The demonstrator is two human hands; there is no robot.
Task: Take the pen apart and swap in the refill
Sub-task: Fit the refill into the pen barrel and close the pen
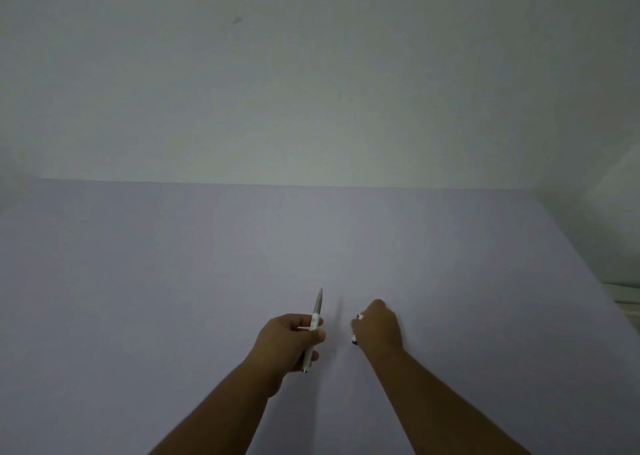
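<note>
A slim white pen with a greyish tapered tip points away from me, its tip raised over the pale table. My left hand is closed around its barrel, and the pen's rear end pokes out below the fingers. A hand's width to the right, my right hand rests fist-like on the table. A small thin object with dark ends peeks out at its left side; most of that object is hidden by the fingers, so I cannot tell what it is.
The table's far edge meets a plain pale wall. At the far right, beyond the table's edge, a light ridged surface shows.
</note>
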